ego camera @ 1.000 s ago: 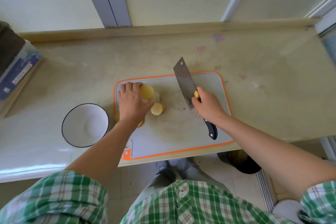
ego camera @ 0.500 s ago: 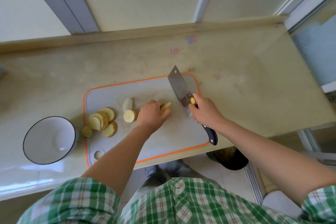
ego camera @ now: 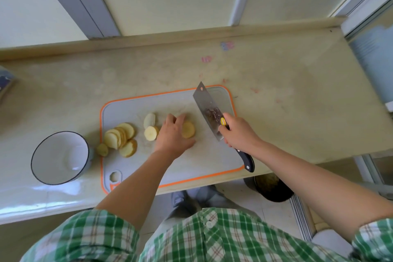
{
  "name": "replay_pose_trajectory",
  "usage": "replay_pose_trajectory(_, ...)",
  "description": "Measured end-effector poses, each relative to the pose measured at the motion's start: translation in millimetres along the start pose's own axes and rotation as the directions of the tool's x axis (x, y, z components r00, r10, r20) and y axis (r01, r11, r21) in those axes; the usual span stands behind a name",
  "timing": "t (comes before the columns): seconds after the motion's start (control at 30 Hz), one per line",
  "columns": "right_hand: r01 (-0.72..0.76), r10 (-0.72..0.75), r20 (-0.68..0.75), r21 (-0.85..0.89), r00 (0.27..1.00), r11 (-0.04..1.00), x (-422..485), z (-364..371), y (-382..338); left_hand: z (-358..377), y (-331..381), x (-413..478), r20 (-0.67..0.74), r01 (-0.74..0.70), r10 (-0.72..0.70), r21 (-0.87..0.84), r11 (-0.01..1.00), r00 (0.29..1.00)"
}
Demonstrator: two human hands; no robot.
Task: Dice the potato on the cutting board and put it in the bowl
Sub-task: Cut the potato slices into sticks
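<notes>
A grey cutting board with an orange rim lies on the counter. On its left part sits a pile of round potato slices, and two potato end pieces lie just right of it. My left hand rests flat on the board's middle, fingers on a stack of potato slices. My right hand grips a cleaver by its black handle, blade pointing away, just right of that stack. A white bowl with a dark rim stands left of the board, empty.
One potato piece sits at the board's left edge near the bowl. A dark pot stands on the floor below the counter's front edge. A box corner shows at the far left. The counter ends at the right by a window frame.
My left hand left the slice pile at the board's left and carried some slices to the middle, laying them flat beside the cleaver. The camera view shifted right.
</notes>
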State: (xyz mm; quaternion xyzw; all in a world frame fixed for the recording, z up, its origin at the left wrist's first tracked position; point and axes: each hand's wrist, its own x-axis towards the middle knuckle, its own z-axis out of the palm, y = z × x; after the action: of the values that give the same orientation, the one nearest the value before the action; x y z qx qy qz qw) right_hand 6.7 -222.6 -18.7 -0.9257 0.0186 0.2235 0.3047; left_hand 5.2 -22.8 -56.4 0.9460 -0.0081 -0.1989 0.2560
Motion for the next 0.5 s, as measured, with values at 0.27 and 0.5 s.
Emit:
replay_pose_trajectory(0.27, 0.089, -0.093, -0.026, -0.132, 0.995, 0.987, -8.0, 3.8, 4.4, 11.4, 18.0, 5.8, -0.058, 0.059, -0.056, 0.048, 0.997, 0.997)
replay_pose_trajectory(0.5, 0.197, -0.213, -0.014, -0.320, 0.977, 0.927, -19.4, 17.9, 5.6, 25.2, 18.6, -7.0, -0.109, 0.080, -0.084, -0.039, 0.996, 0.990)
